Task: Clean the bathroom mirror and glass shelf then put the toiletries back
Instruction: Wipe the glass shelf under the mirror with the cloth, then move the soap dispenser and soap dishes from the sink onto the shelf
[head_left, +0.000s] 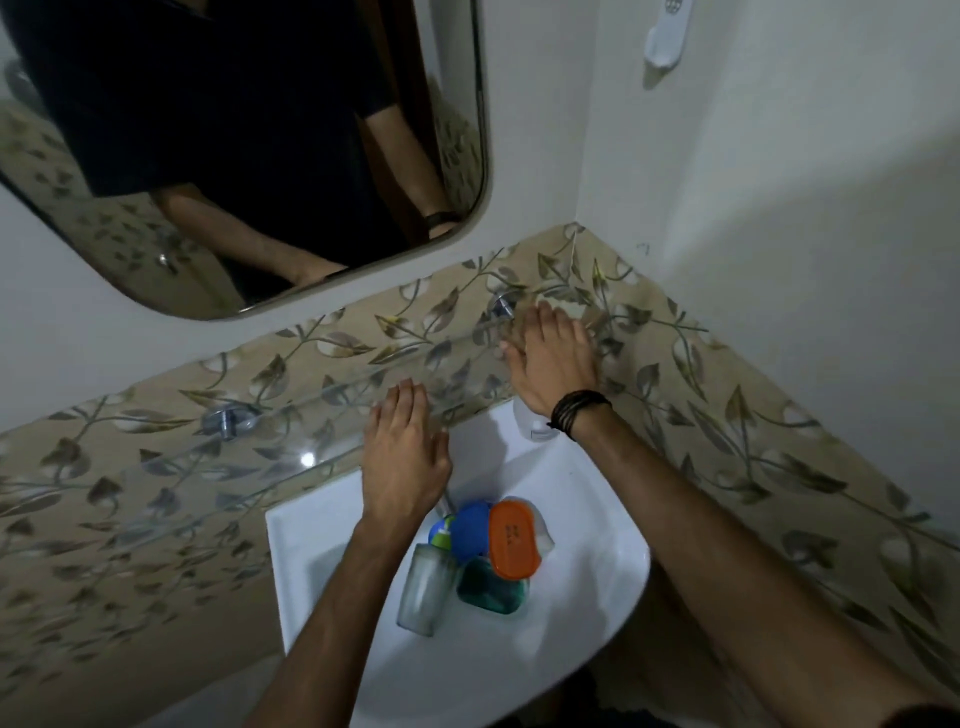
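Head view: left hand and right hand flat on glass shelf.

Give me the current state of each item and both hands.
Glass shelf: mounted on the tiled wall, bare of toiletries.
Left hand: open, fingers flat at the shelf edge.
Right hand: open, flat on the shelf's right end.
Orange soap case: lid on, lying in the sink.
Clear tumbler: on its side in the sink.
Blue lid: in the sink pile.
Mirror: hanging on the wall.
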